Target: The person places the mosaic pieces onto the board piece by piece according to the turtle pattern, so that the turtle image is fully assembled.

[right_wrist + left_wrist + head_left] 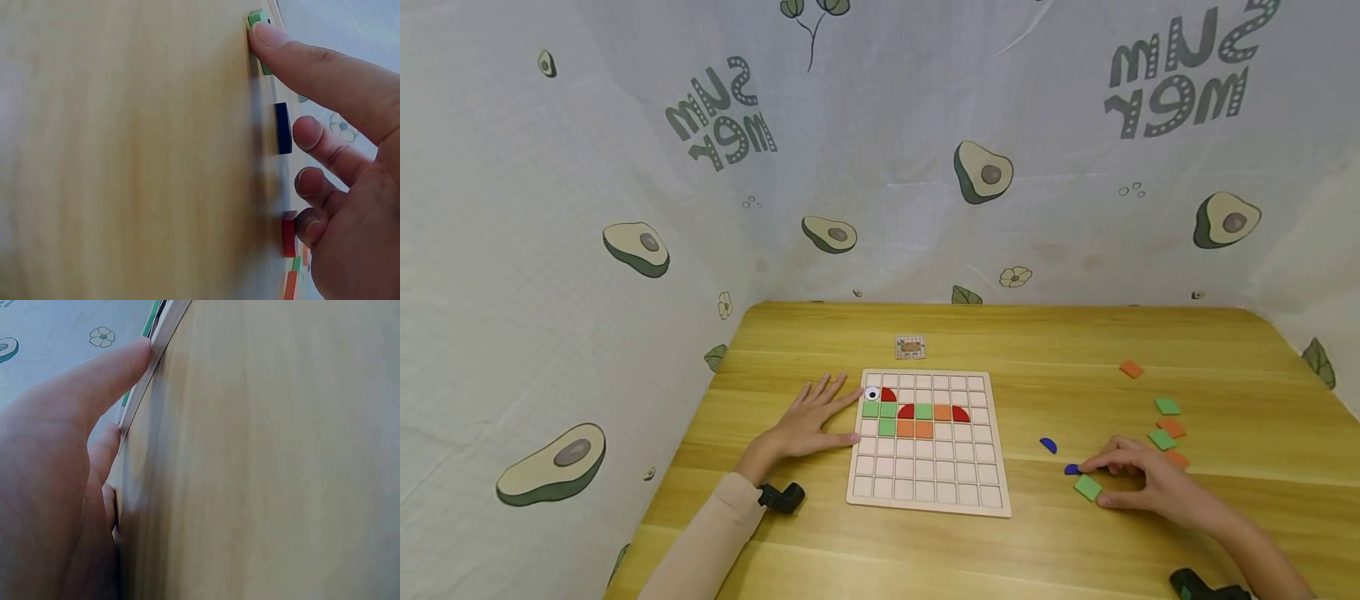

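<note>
My right hand is low over the table at the right. Its thumb touches one edge of a green square tile, and its index fingertip is at the tile's far corner, so the two pinch it. Close beside that fingertip lies a blue half-round tile; a second blue half-round tile lies farther off. In the right wrist view the thumb meets the green tile's end, and the other visible fingers curl loosely. My left hand lies spread, thumb and index fingertips against the left edge of a wooden grid board.
On the board sit green, orange and red tiles and an eye tile. Behind it lies a small picture card. Several loose orange and green tiles lie beyond my right hand. A printed curtain hangs behind the table.
</note>
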`<action>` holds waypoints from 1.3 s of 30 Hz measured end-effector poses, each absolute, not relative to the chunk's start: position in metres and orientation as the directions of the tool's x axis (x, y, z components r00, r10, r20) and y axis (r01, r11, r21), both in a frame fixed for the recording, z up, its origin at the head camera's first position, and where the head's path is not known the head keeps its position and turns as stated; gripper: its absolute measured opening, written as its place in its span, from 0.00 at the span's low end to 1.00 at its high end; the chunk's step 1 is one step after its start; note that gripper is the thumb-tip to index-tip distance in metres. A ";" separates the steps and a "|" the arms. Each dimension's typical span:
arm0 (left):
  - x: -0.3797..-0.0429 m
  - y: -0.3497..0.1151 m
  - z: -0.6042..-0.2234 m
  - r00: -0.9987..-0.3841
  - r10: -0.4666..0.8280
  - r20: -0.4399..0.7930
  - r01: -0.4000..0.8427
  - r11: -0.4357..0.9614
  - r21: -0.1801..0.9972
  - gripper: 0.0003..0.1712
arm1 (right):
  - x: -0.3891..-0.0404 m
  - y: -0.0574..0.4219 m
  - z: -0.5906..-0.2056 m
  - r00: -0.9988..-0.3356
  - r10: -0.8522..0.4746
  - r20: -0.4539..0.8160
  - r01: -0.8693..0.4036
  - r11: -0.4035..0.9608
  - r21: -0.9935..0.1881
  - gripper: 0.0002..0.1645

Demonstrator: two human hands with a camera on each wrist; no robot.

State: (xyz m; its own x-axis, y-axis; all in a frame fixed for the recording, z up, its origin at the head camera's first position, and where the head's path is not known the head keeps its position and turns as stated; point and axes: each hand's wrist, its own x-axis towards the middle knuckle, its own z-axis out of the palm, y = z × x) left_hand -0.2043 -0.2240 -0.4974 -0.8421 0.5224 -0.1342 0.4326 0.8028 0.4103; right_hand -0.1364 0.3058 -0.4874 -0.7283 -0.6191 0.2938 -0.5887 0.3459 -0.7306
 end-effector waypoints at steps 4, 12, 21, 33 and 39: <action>-0.205 -0.224 -0.498 -0.843 0.520 -0.134 0.432 0.805 0.406 0.48 | -0.138 0.305 -0.486 -0.723 -0.622 0.301 -0.589 0.326 -0.740 0.25; -0.205 -0.224 -0.497 -0.844 0.520 -0.133 0.432 0.806 0.405 0.48 | -0.140 0.304 -0.485 -0.706 -0.630 0.323 -0.609 0.306 -0.732 0.25; -0.206 -0.222 -0.496 -0.846 0.514 -0.141 0.427 0.812 0.398 0.48 | -0.141 0.305 -0.484 -0.703 -0.642 0.305 -0.612 0.328 -0.720 0.26; -0.205 -0.223 -0.496 -0.843 0.520 -0.138 0.431 0.807 0.405 0.48 | -0.139 0.305 -0.485 -0.705 -0.647 0.289 -0.611 0.349 -0.710 0.25; -0.205 -0.224 -0.498 -0.842 0.520 -0.142 0.432 0.809 0.399 0.48 | -0.140 0.303 -0.489 -0.691 -0.640 0.336 -0.644 0.336 -0.687 0.27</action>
State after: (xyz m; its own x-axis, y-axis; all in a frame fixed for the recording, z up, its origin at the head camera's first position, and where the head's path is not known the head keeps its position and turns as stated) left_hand -0.2050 -0.2238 -0.4979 -0.8425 0.5197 -0.1418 0.4316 0.8088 0.3995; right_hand -0.1397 0.3034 -0.4890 -0.6913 -0.6398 0.3358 -0.6444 0.3356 -0.6871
